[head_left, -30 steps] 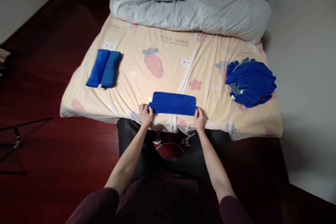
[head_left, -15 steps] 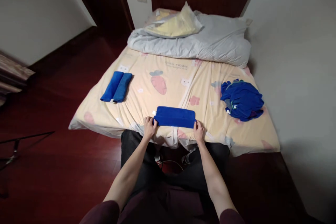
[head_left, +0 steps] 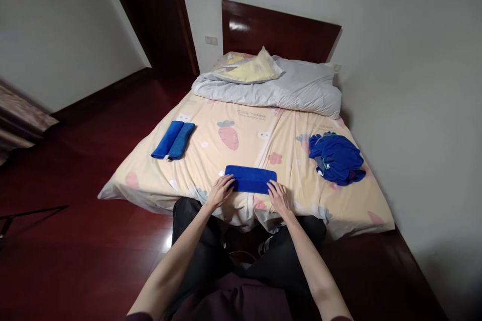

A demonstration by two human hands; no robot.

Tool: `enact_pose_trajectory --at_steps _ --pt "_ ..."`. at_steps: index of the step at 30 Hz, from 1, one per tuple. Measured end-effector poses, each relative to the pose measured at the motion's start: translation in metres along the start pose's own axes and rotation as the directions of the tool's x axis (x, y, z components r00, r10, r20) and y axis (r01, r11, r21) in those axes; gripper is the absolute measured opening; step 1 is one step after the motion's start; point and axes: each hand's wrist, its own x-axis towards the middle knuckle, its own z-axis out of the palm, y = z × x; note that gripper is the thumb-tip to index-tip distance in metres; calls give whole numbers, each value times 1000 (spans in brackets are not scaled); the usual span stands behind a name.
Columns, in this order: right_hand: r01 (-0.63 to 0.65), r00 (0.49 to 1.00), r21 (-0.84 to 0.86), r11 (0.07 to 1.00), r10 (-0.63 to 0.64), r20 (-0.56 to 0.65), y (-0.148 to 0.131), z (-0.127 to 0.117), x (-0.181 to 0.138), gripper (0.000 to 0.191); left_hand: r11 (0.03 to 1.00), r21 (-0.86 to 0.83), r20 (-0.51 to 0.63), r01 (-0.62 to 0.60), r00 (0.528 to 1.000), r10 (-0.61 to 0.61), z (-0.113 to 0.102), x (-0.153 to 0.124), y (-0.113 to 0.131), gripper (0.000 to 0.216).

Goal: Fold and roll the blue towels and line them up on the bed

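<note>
A blue towel [head_left: 251,179], folded into a flat strip, lies near the front edge of the bed. My left hand [head_left: 221,190] rests on its left end, fingers stretched out over the cloth. At the right end, my right hand [head_left: 278,196] lies with its fingers spread on the towel's near corner. A white tag peeks out beside the left fingers. Off to the left are blue folded towels [head_left: 173,140] side by side. On the right sits a crumpled pile of blue cloths [head_left: 336,158].
The bed [head_left: 211,170] has a cream sheet printed with carrots and rabbits. A grey quilt [head_left: 301,90] and a yellow pillow [head_left: 250,69] lie by the dark headboard [head_left: 278,32]. A wall [head_left: 422,110] runs along the right, and a dark thin-legged stand [head_left: 30,214] is at far left.
Both hands have gone from pinching the towel's near corners to lying on its ends with fingers extended. The camera view has tilted up, showing more wall.
</note>
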Motion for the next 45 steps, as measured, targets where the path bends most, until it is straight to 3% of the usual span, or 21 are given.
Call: enact_pose_trajectory --at_steps 4,10,16,22,28,36,45 --pt "62 991 24 998 -65 115 -3 8 3 46 999 -2 162 -49 986 49 6 6 -3 53" --pt "17 996 113 993 -26 81 15 18 7 60 997 -30 211 -77 974 81 1 9 -21 64" --pt "-26 1000 161 987 26 7 27 22 3 60 972 -229 40 59 998 -51 5 2 -36 56" --pt "-40 999 149 988 44 -23 29 27 -1 60 920 -350 -105 175 969 -224 13 -3 -35 54" --pt "-89 983 199 976 118 -140 30 29 -4 46 900 -360 -113 245 946 -303 12 -3 -30 46" --pt "-203 950 226 953 248 -188 32 32 -9 31 881 -352 -126 317 916 -380 15 -5 -32 35" --pt "-348 891 343 873 421 -168 31 36 -12 42 821 -384 -144 422 851 -505 13 -3 -24 48"
